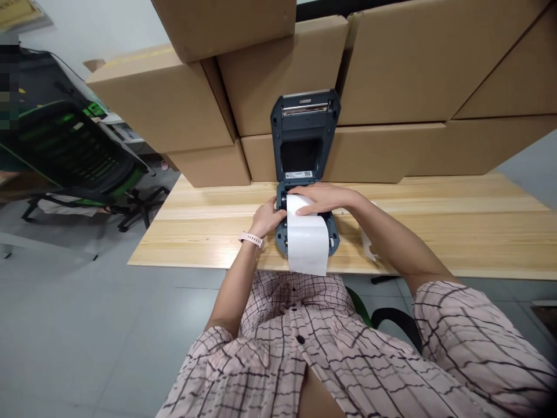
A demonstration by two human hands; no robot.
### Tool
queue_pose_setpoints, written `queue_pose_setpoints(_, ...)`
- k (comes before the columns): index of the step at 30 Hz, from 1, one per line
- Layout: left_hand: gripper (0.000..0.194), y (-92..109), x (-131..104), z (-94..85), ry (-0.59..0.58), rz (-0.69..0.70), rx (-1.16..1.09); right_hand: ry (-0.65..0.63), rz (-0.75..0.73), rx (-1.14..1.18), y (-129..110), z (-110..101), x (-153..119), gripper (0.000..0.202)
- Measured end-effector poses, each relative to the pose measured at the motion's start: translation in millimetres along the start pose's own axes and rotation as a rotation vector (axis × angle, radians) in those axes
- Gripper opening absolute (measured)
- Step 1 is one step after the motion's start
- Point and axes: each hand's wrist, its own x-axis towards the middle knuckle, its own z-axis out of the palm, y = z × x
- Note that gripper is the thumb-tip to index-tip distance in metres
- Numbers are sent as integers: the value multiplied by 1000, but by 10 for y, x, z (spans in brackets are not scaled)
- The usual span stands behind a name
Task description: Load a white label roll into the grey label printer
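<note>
A dark grey label printer sits on the wooden table with its lid tilted up and back. Inside it is a roll of white labels, whose loose strip hangs forward past the table's front edge. My right hand lies across the roll, thumb on the near side and fingers over the far side, gripping it. At the printer's left wall, my left hand has its thumb by the roll's left edge and its fingers closed on the rim. Its fingertips are partly hidden.
Stacked cardboard boxes line the back of the wooden table. A crumpled white scrap lies partly behind my right forearm. To the left, a black and green office chair stands on the grey floor.
</note>
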Motion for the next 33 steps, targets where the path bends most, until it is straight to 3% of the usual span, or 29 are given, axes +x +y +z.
queue_pose_setpoints(2,59,0,-7,-10,-5,31,18,-32,9,9,40,10,116,86)
queue_pose_setpoints(5,57,1,-16,-20,-9,53,35,23,-11,73,67,23,207,91)
queue_pose_setpoints(8,59,-3,-21,-16,-18,39,13,46,-107,189,89,-53,109,97)
queue_pose_setpoints(10,59,-10,-22,-5,-19,30,-4,60,-200,330,116,-167,-90,100)
queue_pose_setpoints(13,58,-22,-26,12,-7,17,-19,211,-259,500,206,-355,-536,101)
queue_pose_setpoints(16,58,-31,-28,22,2,17,-34,378,-156,530,387,-447,-962,102)
queue_pose_setpoints(19,58,-42,-19,29,5,10,-43,419,34,486,637,-406,-1162,105)
queue_pose_setpoints(22,57,-61,-2,44,16,13,-56,396,194,381,861,-295,-1110,104)
queue_pose_setpoints(26,58,-91,10,75,23,25,-105,296,261,302,975,-139,-846,100)
queue_pose_setpoints(30,61,-119,12,96,30,25,-136,283,284,361,970,16,-619,96)
queue_pose_setpoints(33,60,-143,23,109,33,32,-151,357,259,559,1054,111,-688,99)
